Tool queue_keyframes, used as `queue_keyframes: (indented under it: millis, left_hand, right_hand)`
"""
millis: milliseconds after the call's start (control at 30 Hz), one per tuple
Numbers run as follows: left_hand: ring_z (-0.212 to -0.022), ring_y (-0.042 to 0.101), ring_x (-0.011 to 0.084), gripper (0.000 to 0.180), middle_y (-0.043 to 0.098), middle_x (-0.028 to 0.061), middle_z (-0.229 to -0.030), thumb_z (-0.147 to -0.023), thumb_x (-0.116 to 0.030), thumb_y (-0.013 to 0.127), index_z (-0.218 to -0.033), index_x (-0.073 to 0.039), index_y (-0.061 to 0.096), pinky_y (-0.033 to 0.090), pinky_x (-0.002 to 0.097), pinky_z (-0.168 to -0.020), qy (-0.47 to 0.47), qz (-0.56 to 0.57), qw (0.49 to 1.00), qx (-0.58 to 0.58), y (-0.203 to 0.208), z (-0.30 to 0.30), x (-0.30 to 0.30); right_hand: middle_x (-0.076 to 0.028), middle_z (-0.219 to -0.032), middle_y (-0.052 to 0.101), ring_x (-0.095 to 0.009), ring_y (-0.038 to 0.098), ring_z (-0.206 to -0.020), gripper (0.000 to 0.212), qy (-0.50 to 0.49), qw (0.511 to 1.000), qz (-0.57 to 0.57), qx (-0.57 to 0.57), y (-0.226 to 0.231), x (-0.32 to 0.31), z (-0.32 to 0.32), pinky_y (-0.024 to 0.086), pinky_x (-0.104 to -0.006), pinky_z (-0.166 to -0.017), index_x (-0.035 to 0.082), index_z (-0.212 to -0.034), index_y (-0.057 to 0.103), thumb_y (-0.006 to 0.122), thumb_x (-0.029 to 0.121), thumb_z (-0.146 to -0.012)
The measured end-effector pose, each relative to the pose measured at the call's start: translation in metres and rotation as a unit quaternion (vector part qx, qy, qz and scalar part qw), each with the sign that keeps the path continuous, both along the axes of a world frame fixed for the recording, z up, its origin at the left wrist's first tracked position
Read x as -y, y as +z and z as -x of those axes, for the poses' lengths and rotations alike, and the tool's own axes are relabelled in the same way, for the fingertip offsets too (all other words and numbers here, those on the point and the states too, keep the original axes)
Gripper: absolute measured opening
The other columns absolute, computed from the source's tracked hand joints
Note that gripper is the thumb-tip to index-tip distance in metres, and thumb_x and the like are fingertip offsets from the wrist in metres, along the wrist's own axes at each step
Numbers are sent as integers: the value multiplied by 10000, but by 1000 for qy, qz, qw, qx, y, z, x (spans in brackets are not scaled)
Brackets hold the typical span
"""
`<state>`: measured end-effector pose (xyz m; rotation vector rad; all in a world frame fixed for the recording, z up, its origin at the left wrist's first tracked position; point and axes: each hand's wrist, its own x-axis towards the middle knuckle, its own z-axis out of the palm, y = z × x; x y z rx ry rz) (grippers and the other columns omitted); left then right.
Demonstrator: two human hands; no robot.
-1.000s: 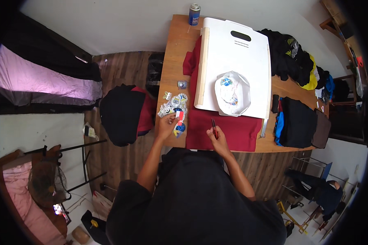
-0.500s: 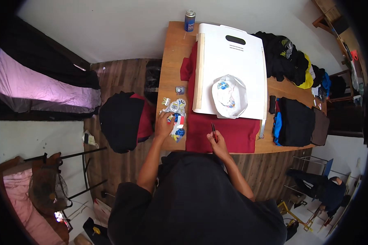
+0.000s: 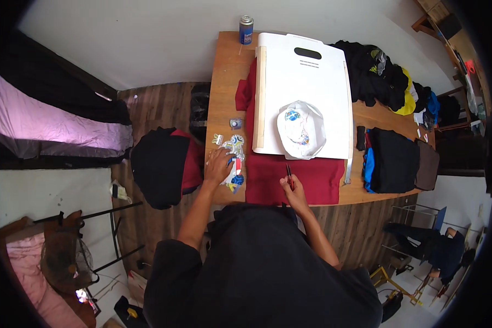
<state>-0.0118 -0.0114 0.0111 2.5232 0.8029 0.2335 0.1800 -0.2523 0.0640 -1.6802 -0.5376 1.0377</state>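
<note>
My left hand [image 3: 218,166] rests palm down on a small pile of transparent film pieces with blue, yellow and red printed shapes [image 3: 235,179], its fingers stretched out. A slim, dark, pointed tool [image 3: 289,174] with a reddish part is gripped in my right hand [image 3: 294,191]; its exact kind is unclear. That hand is over the dark red cloth [image 3: 322,180], tool tip pointing away from me. Part of the cloth lies under a white board [image 3: 290,82] with an oval handle slot. On the board's near end sits a white, crumpled-edged container [image 3: 318,134] with colored scraps inside.
A blue spray can [image 3: 246,31] stands at the table's far left corner. Folded dark clothes [image 3: 393,161] and a heap of garments [image 3: 366,76] lie to the right. Black and red garments [image 3: 161,167] are piled left of the table. Another person [image 3: 443,251] is at lower right.
The view has shifted slightly. My left hand has stretched flatter over the printed pieces, while the right still holds the tool near the same place, its tip a little more upright.
</note>
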Motion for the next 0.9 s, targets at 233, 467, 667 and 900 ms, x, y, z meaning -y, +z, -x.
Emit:
queue_keyframes:
  millis: [233, 467, 667, 900]
  left_hand:
    - [-1182, 531, 306, 303, 583, 128, -1243, -823, -196, 713, -1104, -87, 682, 398, 417, -1025, 35, 33, 997, 64, 6, 7, 19]
    - [-1300, 440, 356, 522, 483, 163, -1385, -818, -231, 724, -1298, -92, 574, 340, 450, -1089, 81, -23, 994, 69, -6, -7, 14]
    - [-1295, 465, 323, 415, 519, 138, -1379, -819, -167, 713, -1219, -78, 650, 317, 464, -1113, 21, 25, 997, 64, -19, -5, 16]
    - [-1285, 484, 326, 329, 540, 137, -1357, -818, -136, 708, -1143, -87, 689, 317, 476, -1111, -79, -53, 992, 84, -25, 6, 27]
  right_hand:
    - [87, -703, 422, -17, 375, -586, 168, 9, 1000, 11, 5, -3, 6, 0, 310, -211, -508, 134, -891, 488, 596, 223, -985]
    - [79, -706, 428, -21, 386, -585, 175, 4, 1000, 18, 3, 3, -3, -1, 322, -216, -505, 136, -895, 489, 594, 241, -987]
    - [59, -718, 396, -47, 367, -669, 230, -11, 998, 50, -37, 10, -1, -1, 336, -238, -607, 90, -825, 478, 601, 206, -982]
    - [62, -720, 393, -47, 366, -672, 222, -18, 998, 48, -47, 10, 2, -1, 335, -242, -608, 89, -837, 480, 602, 205, -981]
